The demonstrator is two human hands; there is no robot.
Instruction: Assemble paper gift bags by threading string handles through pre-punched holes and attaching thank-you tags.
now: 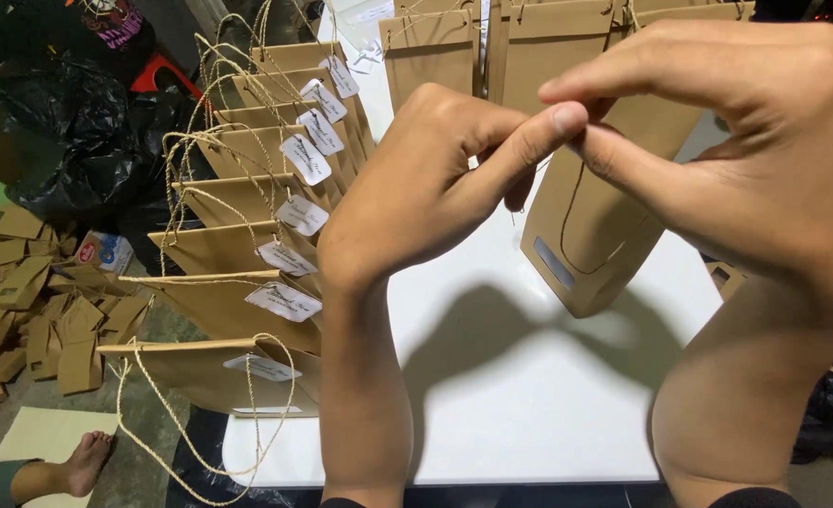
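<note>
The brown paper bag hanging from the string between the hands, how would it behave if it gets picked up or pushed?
The bag probably weighs little: it hangs tilted from thin string pinched by the left hand and right hand. Its flat paper walls look fairly stiff but creasable. A push would likely swing it over the table.

A makeshift home packing workshop is showing here: tagged kraft paper bags (247, 273) are lining up along a white table (520, 414), flat pouches (40, 310) are piling on the floor, black rubbish sacks (68, 141) are sitting behind.

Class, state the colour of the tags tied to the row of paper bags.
White tags on brown bags; head view.
</note>
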